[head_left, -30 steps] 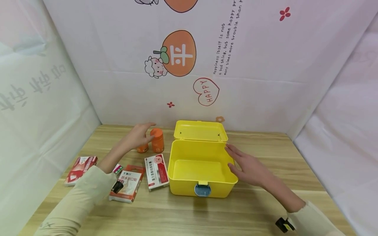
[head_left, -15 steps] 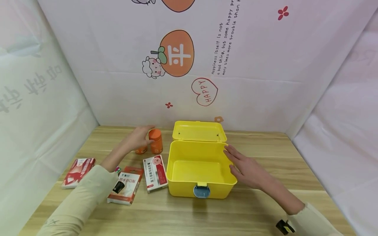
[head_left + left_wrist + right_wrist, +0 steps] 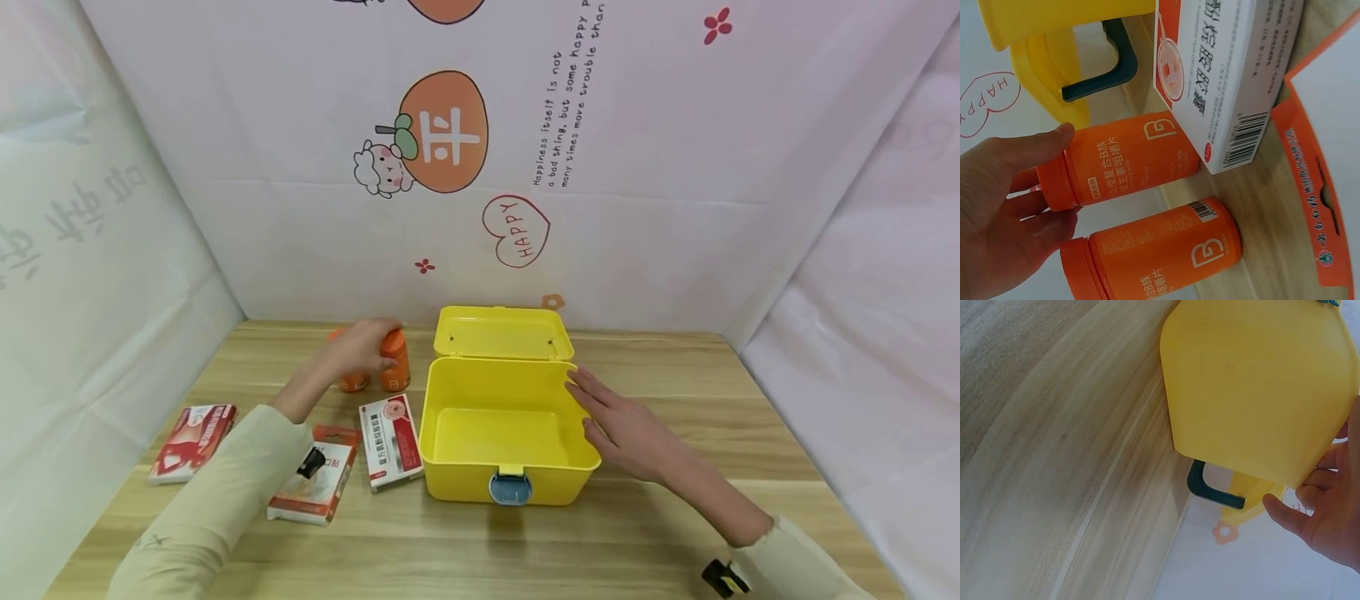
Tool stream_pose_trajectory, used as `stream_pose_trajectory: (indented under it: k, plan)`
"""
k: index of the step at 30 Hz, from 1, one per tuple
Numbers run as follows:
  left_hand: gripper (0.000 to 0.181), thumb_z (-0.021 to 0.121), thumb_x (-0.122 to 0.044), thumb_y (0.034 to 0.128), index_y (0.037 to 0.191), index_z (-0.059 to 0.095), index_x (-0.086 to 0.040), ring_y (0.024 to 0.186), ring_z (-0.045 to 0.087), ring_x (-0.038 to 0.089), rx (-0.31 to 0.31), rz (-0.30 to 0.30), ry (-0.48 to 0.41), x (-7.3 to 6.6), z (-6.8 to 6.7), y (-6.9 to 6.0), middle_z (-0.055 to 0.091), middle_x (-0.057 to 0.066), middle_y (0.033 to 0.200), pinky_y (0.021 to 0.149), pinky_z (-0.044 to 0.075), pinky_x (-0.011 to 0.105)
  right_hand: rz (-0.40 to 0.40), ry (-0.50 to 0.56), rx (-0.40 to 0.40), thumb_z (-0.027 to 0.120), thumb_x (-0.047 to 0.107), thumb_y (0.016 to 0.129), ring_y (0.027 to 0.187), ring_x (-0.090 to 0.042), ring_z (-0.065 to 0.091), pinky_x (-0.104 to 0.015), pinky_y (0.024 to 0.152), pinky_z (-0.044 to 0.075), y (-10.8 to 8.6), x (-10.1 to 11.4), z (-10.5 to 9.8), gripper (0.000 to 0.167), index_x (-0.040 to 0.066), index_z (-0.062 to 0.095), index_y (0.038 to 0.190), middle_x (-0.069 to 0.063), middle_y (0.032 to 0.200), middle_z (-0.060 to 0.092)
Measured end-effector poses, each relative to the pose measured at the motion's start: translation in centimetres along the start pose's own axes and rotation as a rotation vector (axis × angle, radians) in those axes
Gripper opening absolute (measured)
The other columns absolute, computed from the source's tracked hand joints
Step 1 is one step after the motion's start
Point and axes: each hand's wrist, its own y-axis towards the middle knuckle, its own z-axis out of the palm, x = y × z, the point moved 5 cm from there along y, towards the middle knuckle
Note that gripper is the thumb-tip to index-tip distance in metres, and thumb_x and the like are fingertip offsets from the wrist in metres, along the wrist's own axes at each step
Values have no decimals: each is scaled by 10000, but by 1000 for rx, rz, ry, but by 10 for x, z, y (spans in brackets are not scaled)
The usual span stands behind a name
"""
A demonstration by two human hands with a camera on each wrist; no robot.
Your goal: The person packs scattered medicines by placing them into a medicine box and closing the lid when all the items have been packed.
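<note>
My left hand (image 3: 363, 346) is at the cap of an orange bottle (image 3: 394, 367). In the left wrist view the thumb lies along one side of this bottle (image 3: 1129, 156) near its cap, with the fingers curled behind the cap. A second orange bottle (image 3: 1166, 250) stands close beside it, partly hidden by the hand in the head view. My right hand (image 3: 622, 425) rests at the right rim of a yellow box (image 3: 510, 483), its fingers extended along the edge. The box's lid (image 3: 504, 333) is tipped back, and no objects show inside.
A red-and-white carton (image 3: 392, 442) lies left of the yellow box. Farther left are an adhesive-bandage box (image 3: 318, 483), partly behind the left sleeve, and a red box (image 3: 192, 443). A printed cloth wall (image 3: 637, 267) stands behind the wooden table (image 3: 525, 558).
My left hand has moved slightly right and closed its thumb and fingers around the orange bottle's cap. The right hand has stayed at the box's rim. The head view has shifted slightly.
</note>
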Motion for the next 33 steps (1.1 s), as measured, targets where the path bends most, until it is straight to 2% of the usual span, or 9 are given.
stream_pose_trajectory:
  k: [6,14,17,19,21,24,28,30,33]
  plan:
    - [510,796,-77,822,1262,594,84,938,598,293,34,55,32,-2,-4,7,670,182,1112,888,538,443,1,16,-21,489,139,1003,1415,-331,439,-374,792,564,0,1,0,496,-10,447,1474,-165,1584,377]
    - [487,806,-61,812,1238,608,69,951,600,294,75,34,16,0,-4,11,668,172,1102,895,546,439,11,36,-18,486,136,1003,1393,-334,465,-266,671,504,0,1,0,500,-14,439,1478,-172,1587,369]
    - [460,808,-61,811,1211,616,59,940,600,282,83,23,16,1,-4,12,668,157,1074,885,549,429,20,56,-12,481,135,1008,1241,-310,602,-222,623,448,-1,1,-1,507,-21,421,1486,-184,1593,352]
    - [442,807,-68,815,1195,618,53,931,599,278,89,16,13,1,-3,12,666,149,1057,874,551,423,33,62,-1,476,142,1013,1009,-207,678,-209,623,433,-2,2,-1,514,-21,404,1495,-185,1600,338]
    - [424,808,-80,817,1176,621,47,924,598,273,95,9,11,1,-4,12,664,142,1043,866,551,416,45,67,8,474,145,1017,758,-74,604,-201,616,417,-2,2,-1,519,-22,392,1501,-189,1604,326]
    - [414,807,-91,820,1162,623,50,913,604,269,100,-7,4,0,-4,12,667,140,1029,853,557,406,54,61,22,471,149,1020,630,12,428,-198,618,408,-3,1,0,522,-21,383,1505,-187,1611,311]
    - [405,813,-120,823,1143,630,47,873,606,252,92,-23,-5,0,-5,13,668,128,992,815,562,377,31,28,8,476,147,1019,765,-76,601,-229,658,447,-3,1,0,512,-29,402,1493,-196,1602,326]
    - [408,815,-139,825,1139,630,45,853,599,243,79,-24,-10,0,-6,13,664,121,974,793,557,361,11,8,-4,479,146,1018,977,-195,679,-272,702,488,-3,2,-1,507,-35,411,1487,-199,1594,340]
    - [424,820,-164,824,1141,633,46,832,592,237,51,-20,-14,0,-8,13,664,117,957,770,548,345,-13,-17,-8,479,146,1017,1231,-305,612,-348,783,545,-4,3,-2,506,-38,412,1484,-201,1588,351]
